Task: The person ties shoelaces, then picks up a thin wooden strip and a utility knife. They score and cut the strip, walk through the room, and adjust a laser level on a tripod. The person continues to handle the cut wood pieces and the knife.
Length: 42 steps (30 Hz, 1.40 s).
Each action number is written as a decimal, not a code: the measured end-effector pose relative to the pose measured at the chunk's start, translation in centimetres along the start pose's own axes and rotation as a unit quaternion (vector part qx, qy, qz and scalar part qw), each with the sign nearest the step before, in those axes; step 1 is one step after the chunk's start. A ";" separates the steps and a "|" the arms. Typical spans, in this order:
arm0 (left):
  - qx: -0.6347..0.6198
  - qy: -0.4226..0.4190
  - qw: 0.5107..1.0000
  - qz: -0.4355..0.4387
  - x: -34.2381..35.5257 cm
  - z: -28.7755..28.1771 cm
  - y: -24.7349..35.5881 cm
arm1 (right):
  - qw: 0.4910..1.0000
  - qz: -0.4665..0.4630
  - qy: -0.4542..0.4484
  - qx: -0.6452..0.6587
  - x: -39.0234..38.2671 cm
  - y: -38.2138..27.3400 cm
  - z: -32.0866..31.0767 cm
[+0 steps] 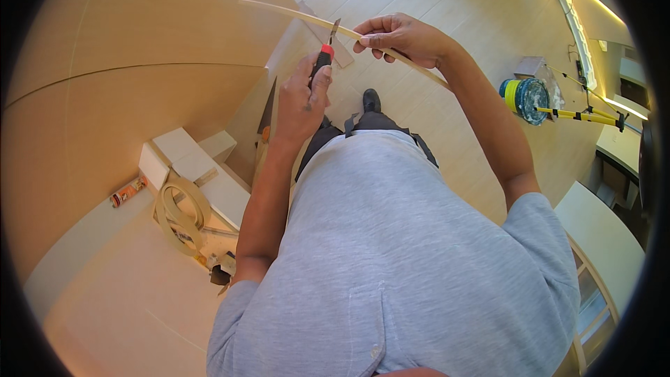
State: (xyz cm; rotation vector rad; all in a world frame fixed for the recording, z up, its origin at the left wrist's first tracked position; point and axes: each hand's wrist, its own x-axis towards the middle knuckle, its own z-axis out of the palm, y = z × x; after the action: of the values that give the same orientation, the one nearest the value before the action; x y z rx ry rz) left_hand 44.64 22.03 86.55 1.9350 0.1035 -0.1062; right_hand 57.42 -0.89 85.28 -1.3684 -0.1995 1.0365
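Note:
My left hand (301,101) is wrapped round the red and black handle of a utility knife (322,63), its blade pointing up and away from me. The blade lies against a thin, pale strip of edge banding (289,12), or crosses in front of it; I cannot tell which. Between the thumb and fingers of my right hand (401,36) the strip is pinched to the right of the blade. One end of it reaches out to the far left, while the other runs back along my right forearm.
Coiled edge banding (183,208) lies by white boxes (192,160) on the left surface, near an orange-labelled tube (128,192). A tall wood panel (132,21) stands at left. A paint-smeared bucket (532,101) and a yellow and black pole (579,116) are at right.

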 end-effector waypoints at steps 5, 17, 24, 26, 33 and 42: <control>0.076 0.015 0.993 0.087 -0.6 0.5 -0.4 | 1.000 0.020 0.013 -0.013 0.1 0.3 -0.3; 0.108 0.012 0.991 0.075 -1.4 1.3 -0.2 | 0.998 0.022 0.034 -0.037 -0.2 0.8 -0.5; 0.104 0.003 0.992 0.068 -1.5 1.6 -0.1 | 0.997 0.017 0.042 -0.065 -0.2 1.0 -0.7; 0.111 0.004 0.991 0.069 -1.5 1.7 -0.1 | 0.996 0.025 0.036 -0.074 -0.3 1.1 -0.9; 0.119 -0.004 0.990 0.070 -1.5 1.8 -0.2 | 0.998 0.041 0.029 -0.042 -0.4 1.4 -0.8; 0.118 -0.015 0.991 0.060 -1.5 2.1 -0.6 | 0.998 0.051 0.026 -0.041 -0.3 1.8 -0.9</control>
State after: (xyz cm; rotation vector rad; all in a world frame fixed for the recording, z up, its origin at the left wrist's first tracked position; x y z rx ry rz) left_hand 43.02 20.30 85.40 2.1703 -0.0488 -0.0701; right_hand 56.97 -1.98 83.58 -1.4904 -0.1360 1.0871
